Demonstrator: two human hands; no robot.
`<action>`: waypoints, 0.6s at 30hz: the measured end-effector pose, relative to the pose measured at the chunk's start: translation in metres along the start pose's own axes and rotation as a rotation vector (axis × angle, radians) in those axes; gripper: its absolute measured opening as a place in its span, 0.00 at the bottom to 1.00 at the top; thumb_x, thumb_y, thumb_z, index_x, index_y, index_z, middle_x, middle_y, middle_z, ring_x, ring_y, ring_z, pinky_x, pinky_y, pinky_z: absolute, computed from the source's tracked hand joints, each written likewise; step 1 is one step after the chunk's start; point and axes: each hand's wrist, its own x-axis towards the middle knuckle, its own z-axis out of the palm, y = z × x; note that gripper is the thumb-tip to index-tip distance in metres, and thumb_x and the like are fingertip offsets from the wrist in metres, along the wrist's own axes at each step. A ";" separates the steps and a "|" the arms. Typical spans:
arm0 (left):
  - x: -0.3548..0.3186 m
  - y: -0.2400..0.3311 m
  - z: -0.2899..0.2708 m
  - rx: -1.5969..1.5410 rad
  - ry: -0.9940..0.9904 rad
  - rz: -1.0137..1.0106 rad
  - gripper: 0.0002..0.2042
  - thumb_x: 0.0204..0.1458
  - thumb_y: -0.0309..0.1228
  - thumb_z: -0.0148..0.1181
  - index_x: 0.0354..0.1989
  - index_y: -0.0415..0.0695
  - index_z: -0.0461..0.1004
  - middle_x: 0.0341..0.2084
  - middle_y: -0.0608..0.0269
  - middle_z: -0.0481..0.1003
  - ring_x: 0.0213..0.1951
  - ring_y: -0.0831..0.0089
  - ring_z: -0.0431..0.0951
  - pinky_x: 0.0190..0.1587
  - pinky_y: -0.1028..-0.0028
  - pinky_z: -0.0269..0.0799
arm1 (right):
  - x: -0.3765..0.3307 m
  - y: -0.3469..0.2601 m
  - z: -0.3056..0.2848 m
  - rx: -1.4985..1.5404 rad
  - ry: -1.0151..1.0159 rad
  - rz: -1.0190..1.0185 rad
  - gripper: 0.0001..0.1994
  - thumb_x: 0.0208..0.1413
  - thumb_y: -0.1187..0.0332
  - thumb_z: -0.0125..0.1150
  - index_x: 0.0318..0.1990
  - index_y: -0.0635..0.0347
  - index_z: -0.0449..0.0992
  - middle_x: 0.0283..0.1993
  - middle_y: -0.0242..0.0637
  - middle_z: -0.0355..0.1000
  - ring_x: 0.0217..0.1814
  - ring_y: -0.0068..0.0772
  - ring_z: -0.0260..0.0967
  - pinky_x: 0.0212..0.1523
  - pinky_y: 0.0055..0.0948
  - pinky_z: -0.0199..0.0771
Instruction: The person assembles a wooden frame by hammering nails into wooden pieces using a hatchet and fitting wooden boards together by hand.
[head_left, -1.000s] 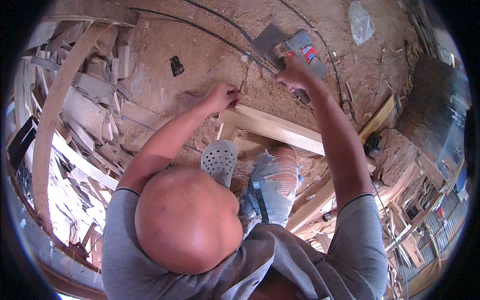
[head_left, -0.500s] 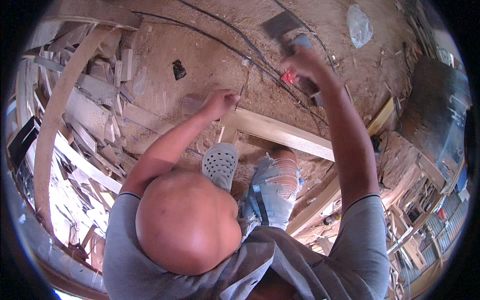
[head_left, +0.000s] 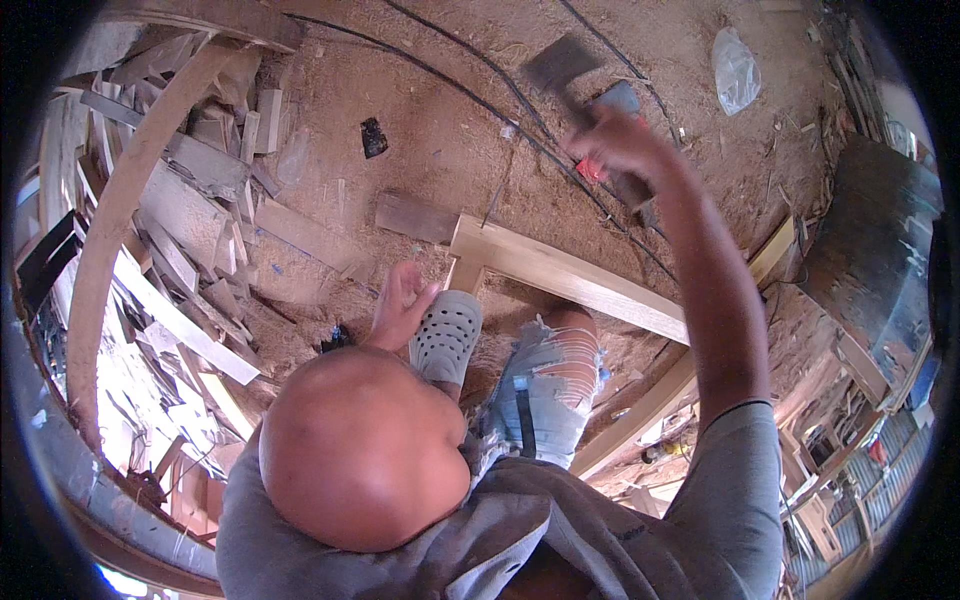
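My right hand (head_left: 625, 145) is closed around the handle of a hatchet-like tool with a broad dark head (head_left: 562, 62), raised over the dirt floor and slightly blurred. My left hand (head_left: 403, 300) is empty, its fingers apart, beside the grey clog (head_left: 447, 335) on my foot. In front of the clog lies a pale timber (head_left: 580, 275), joined near its left end to a short crosspiece (head_left: 465, 275). A thin, long nail-like rod (head_left: 493, 195) stands slanted at the timber's left end, with neither hand touching it.
Black cables (head_left: 470, 105) cross the floor ahead. Near my right hand are a red scrap (head_left: 592, 170) and a blue-grey piece (head_left: 615, 98). A weathered board (head_left: 415, 217) lies beyond the timber. Wood offcuts (head_left: 190, 210) pile up at left; a clear plastic bag (head_left: 737, 72) lies far right.
My left hand has let go of the thin rod and drawn back toward me, opening beside the clog. The rod stays upright at the timber's end. My right hand still holds the tool raised.
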 end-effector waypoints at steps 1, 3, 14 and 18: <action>-0.011 -0.016 -0.009 -0.490 -0.212 -0.346 0.31 0.59 0.39 0.73 0.67 0.42 0.67 0.57 0.54 0.75 0.59 0.63 0.76 0.63 0.60 0.73 | -0.003 -0.005 -0.024 0.127 0.220 -0.050 0.15 0.60 0.58 0.73 0.42 0.62 0.81 0.29 0.37 0.79 0.26 0.26 0.74 0.30 0.32 0.77; -0.040 -0.031 -0.010 -0.998 -0.422 -0.700 0.34 0.58 0.40 0.75 0.68 0.42 0.66 0.58 0.54 0.75 0.61 0.66 0.75 0.64 0.62 0.74 | -0.005 -0.024 -0.071 0.129 0.612 0.052 0.13 0.62 0.58 0.72 0.35 0.59 0.82 0.25 0.29 0.76 0.24 0.24 0.72 0.27 0.29 0.72; 0.037 0.054 0.004 0.188 -0.707 -0.345 0.49 0.37 0.61 0.82 0.58 0.27 0.78 0.52 0.38 0.83 0.54 0.53 0.85 0.59 0.59 0.78 | -0.025 -0.017 0.071 -0.097 -0.278 0.063 0.20 0.52 0.71 0.71 0.51 0.68 0.75 0.34 0.45 0.81 0.32 0.36 0.80 0.32 0.35 0.79; 0.030 0.064 0.003 0.227 -0.642 -0.346 0.47 0.37 0.61 0.82 0.55 0.29 0.80 0.49 0.38 0.84 0.51 0.50 0.86 0.57 0.58 0.80 | -0.030 -0.031 -0.084 -0.035 0.238 -0.169 0.17 0.61 0.62 0.70 0.52 0.61 0.81 0.30 0.34 0.78 0.26 0.28 0.76 0.32 0.33 0.79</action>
